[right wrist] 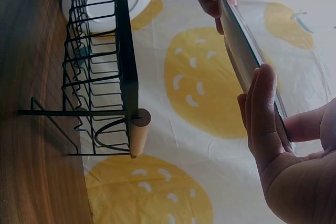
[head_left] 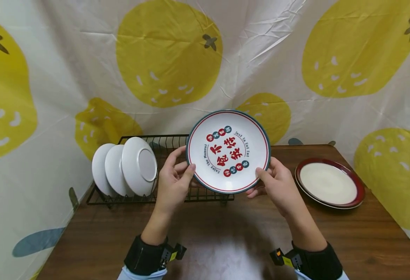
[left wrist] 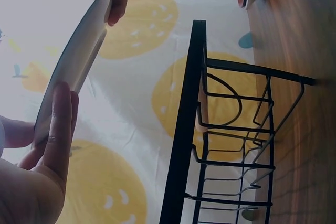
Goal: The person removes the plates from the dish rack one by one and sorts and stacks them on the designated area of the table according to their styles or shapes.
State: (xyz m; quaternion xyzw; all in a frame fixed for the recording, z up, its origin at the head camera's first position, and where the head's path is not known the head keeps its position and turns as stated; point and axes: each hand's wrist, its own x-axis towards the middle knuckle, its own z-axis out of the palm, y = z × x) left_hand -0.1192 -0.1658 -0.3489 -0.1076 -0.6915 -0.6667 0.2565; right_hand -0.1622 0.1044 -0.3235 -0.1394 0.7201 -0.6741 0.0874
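White and blue-rimmed, a plate [head_left: 228,151] is pinched at its edge by your left grip [head_left: 173,179] and right grip [head_left: 278,184], higher than the wire rack [left wrist: 185,119].

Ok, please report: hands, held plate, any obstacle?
Left hand, right hand: gripping round white teal-rimmed plate. Raised, apart from black wire rack. Nothing visibly blocking.

The head view is bright and fairly sharp; the cloth [head_left: 257,62] shines along creases at upper right of centre, the table [head_left: 219,249] glares at bottom centre. Dimmer wrist views wash out at upper left and upper right respectively.
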